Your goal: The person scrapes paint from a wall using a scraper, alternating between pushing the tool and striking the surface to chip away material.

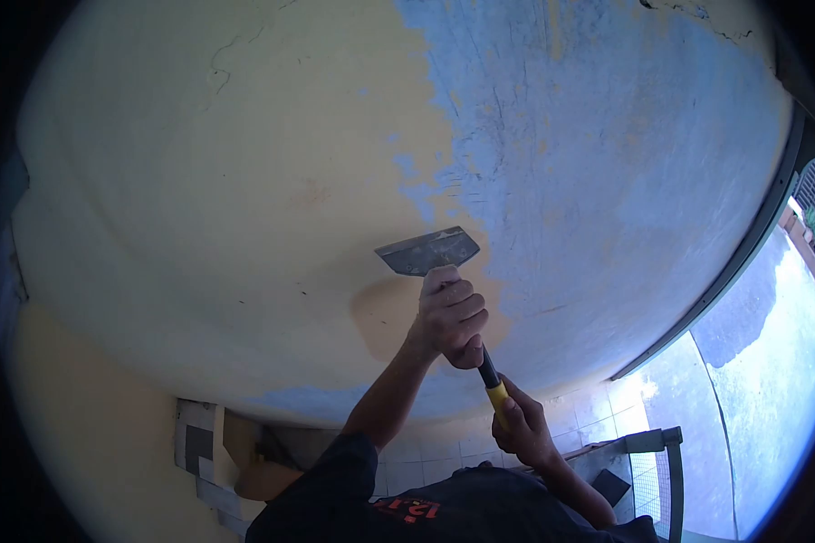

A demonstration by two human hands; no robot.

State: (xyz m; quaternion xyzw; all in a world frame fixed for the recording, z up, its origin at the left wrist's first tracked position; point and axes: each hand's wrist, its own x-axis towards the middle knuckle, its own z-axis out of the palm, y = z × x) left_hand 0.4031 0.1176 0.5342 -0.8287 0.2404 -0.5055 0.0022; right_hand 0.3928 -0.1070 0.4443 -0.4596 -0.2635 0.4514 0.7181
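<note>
A long-handled scraper (427,252) with a wide dark metal blade is held against or close over a wall (272,181). My left hand (453,317) is wrapped round the handle just below the blade, knuckles toward the wall. Lower down, my right hand (523,427) grips the yellow part of the black handle near its end. Cream paint covers the wall's left side, while pale blue (589,163) shows on the right with a ragged border between them. The blade lies just below that border.
Thin cracks run across the upper wall. A dark frame edge (743,262) bounds the wall at right, with brightly lit ground (770,380) beyond. Below are pale floor tiles (561,416) and a grey metal rail (652,441). A brown object (263,480) stands at lower left.
</note>
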